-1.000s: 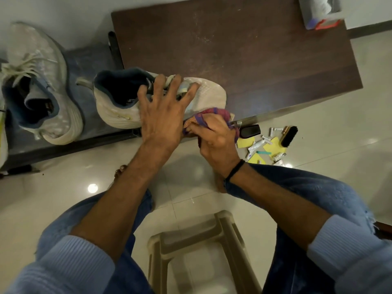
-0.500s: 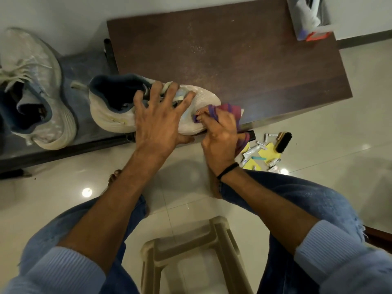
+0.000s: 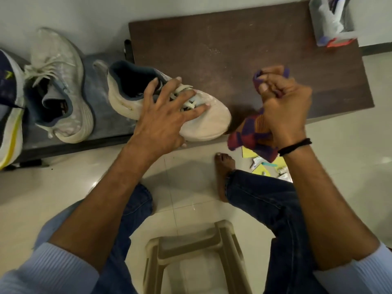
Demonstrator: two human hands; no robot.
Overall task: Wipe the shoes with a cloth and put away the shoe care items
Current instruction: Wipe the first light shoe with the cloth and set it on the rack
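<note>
**Cloth clear of the toe, left hand pinning the shoe**

Here's the white shoe (image 3: pixel 209 124), lying on its sole at the near edge of the dark wood-grain tabletop (image 3: pixel 244 49). Its long axis runs from ten o'clock to four o'clock: the heel is up at ten and the rounded toe aims between three and four. The upper is a pale, smooth knit, the sole a thick cream foam, the collar lining dark blue, and flat off-white laces cross the middle.

The left hand (image 3: pixel 163 119) lies across those laces with fingers spread and straight, pressing down rather than curling round.

At three o'clock of the toe, the right hand (image 3: pixel 286 107) is bunched tight on the cloth (image 3: pixel 252 136). That's a soft woven piece, checked in purple, maroon and orange. One end pokes out above the knuckles and the rest hangs in a crumpled tail just beside the toe. A black band (image 3: pixel 294 146) circles that wrist.

At nine o'clock of the held shoe, a second pale shoe (image 3: pixel 57 98) sits on a lower grey ledge (image 3: pixel 95 77), laces loose. Further out at nine, a navy shoe with a yellow stripe (image 3: pixel 8 115) is cut off by the frame.

Up at one o'clock, a clear box (image 3: pixel 331 24) stands on the table's far corner. Yellow cards and small tubes (image 3: pixel 261 168) litter the glossy tiles below the cloth, beside a bare foot (image 3: pixel 224 172). At six o'clock is a beige moulded plastic stool (image 3: pixel 191 251)
</note>
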